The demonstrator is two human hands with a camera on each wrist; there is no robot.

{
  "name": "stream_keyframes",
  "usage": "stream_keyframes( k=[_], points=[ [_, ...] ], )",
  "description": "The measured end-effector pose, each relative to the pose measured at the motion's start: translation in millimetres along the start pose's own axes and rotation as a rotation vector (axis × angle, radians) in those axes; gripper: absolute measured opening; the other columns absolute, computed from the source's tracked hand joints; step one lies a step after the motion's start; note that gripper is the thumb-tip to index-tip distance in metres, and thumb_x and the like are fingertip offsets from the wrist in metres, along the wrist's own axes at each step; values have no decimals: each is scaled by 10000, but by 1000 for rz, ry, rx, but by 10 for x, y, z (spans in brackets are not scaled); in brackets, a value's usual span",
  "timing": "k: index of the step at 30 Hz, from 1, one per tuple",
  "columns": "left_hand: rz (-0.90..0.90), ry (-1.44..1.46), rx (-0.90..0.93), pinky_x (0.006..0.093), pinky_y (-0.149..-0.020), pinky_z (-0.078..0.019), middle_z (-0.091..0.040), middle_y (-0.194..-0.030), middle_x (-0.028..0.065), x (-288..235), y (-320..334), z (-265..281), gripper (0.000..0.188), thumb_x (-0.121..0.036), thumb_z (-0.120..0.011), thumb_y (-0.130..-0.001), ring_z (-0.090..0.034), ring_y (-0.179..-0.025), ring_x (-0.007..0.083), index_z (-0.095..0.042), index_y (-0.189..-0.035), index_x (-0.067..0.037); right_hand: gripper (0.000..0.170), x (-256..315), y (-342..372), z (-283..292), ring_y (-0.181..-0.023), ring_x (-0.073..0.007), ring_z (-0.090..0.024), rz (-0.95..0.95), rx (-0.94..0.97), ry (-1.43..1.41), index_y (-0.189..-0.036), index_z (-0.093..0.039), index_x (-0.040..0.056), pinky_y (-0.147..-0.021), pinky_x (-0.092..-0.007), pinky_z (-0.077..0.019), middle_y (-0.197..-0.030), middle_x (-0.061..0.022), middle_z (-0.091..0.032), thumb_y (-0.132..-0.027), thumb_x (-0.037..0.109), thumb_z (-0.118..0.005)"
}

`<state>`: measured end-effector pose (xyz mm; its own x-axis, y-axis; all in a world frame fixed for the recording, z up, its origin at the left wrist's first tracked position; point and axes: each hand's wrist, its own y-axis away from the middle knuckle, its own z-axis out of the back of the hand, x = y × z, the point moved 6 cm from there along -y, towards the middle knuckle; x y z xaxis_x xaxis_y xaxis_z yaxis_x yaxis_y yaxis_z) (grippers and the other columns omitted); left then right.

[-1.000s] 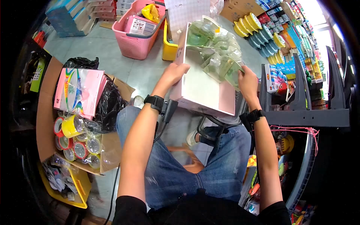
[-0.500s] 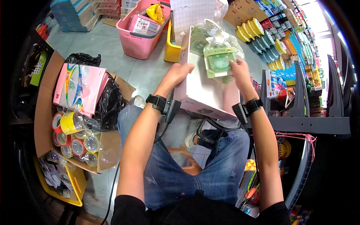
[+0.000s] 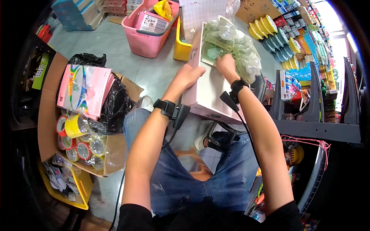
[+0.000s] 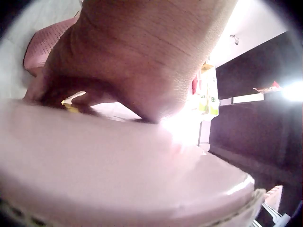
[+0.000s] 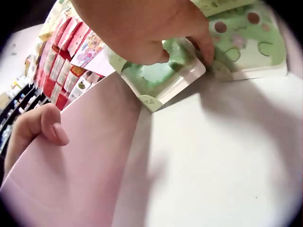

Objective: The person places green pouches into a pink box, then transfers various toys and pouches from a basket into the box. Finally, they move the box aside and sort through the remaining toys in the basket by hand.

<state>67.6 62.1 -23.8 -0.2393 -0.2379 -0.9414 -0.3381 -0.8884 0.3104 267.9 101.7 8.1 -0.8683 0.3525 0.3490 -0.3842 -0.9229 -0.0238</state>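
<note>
A pale pink box (image 3: 210, 86) with a white inside stands open before the person's knees. Its left wall is gripped by the left hand (image 3: 189, 75), whose thumb lies over the edge in the right wrist view. Inside, green packs in clear plastic (image 3: 244, 50) fill the far and right part. The right hand (image 3: 227, 65) pinches one green pack (image 5: 158, 78) at the box's left wall. Beside it in the right wrist view lies another pack with a printed face (image 5: 248, 40). The near part of the box shows its bare white bottom (image 5: 222, 156).
A cardboard box (image 3: 48, 115) with tape rolls and pink packs stands at left, a yellow bin (image 3: 84, 188) below it. Pink (image 3: 144, 44) and yellow (image 3: 181, 50) baskets stand behind. A black rack (image 3: 316, 129) is at right.
The right hand has moved left and inward from the box's right side, bringing a green pack to the left wall. The left hand has stayed on that wall.
</note>
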Motion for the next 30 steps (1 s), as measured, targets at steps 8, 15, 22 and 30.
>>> stream_keyframes(
  k=[8, 15, 22, 30],
  points=[
    [39, -28, 32, 347, -656, -447, -614, -817, 189, 67, -49, -29, 535, -456, -575, -700, -597, -758, 263, -613, -894, 42, 228, 163, 158, 226, -797, -438, -621, 319, 63, -114, -880, -649, -61, -754, -438, -503, -804, -282, -629, -831, 136, -544],
    [97, 60, 57, 339, -584, -459, -612, -750, 135, 1, 28, 2, 454, -412, -576, -694, -590, -646, 218, -604, -853, 13, 212, 114, 620, 362, -870, -389, -618, 581, 155, -240, -951, -635, -36, -786, -411, -486, -909, -237, -645, -817, 69, -508],
    [147, 174, 109, 290, -398, -284, -468, -582, 11, 133, -19, -45, 323, -406, -522, -756, -433, -448, 135, -525, -770, -83, 204, 207, 976, 680, -838, -264, -664, 677, 463, -90, -986, -635, -26, -770, -353, -512, -915, -160, -675, -841, 66, -526],
    [119, 168, 78, 310, -430, -383, -554, -656, 40, 32, 94, -22, 332, -424, -496, -768, -518, -504, 165, -545, -749, -96, 186, -1488, 920, 2052, -658, -113, -609, 124, -433, -910, -952, -633, 8, -614, -258, -507, -737, -79, -634, -932, 112, -480]
  ],
)
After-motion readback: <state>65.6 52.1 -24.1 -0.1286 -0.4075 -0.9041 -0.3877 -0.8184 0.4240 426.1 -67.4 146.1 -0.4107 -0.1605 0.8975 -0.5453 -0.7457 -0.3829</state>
